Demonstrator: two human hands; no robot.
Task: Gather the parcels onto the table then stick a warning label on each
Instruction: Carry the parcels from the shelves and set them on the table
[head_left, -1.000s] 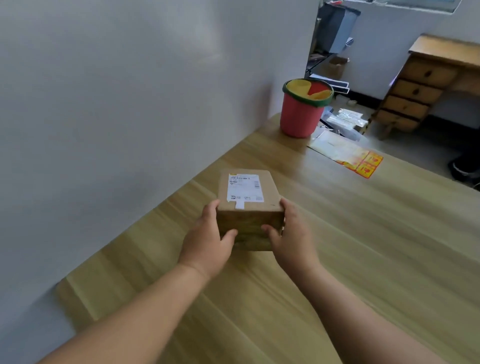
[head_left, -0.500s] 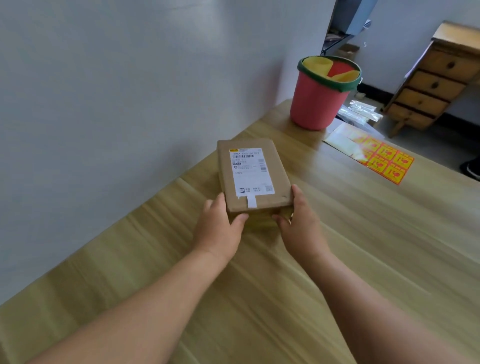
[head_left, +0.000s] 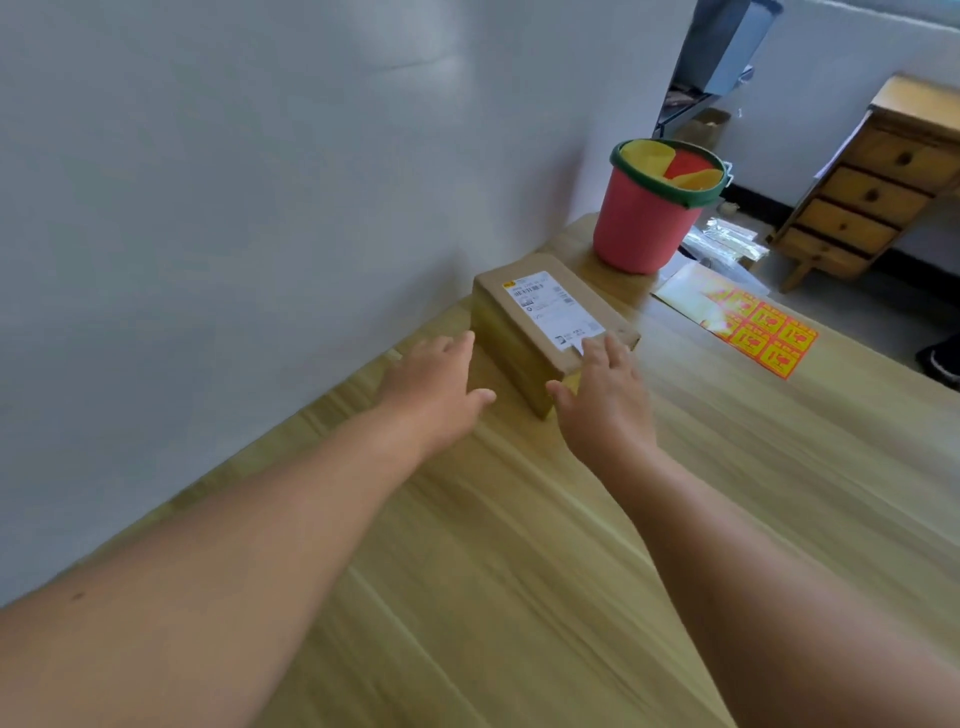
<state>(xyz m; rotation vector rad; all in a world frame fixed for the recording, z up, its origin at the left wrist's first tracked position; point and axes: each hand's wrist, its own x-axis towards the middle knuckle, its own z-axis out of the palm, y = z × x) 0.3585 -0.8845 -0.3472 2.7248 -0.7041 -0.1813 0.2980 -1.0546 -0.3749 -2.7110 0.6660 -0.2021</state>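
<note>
Since half a second ago the parcel (head_left: 540, 332) has gone further up the table (head_left: 519, 571) toward the bucket (head_left: 649, 218), and I see both hands have let go of its near end. It now lies flat on the wood, shipping label (head_left: 556, 309) up, long side running along the wall (head_left: 208, 208), with its far end near the bucket's base but not touching it. The left hand (head_left: 436, 395) is spread, fingers straight, just beside the parcel's left face; I can't tell if the fingertips touch the cardboard. The right hand (head_left: 602, 395) is also spread, with straight fingers lying over the near top edge at the label's tab and the thumb by the near end face, nothing pinched. The sheet of warning labels (head_left: 758, 332) lies flat on the table to the right of the parcel, well apart from both hands. The bucket is red with a green rim and has yellow and red rolls inside. A chest of drawers (head_left: 872, 192) stands on the floor beyond the table.
</note>
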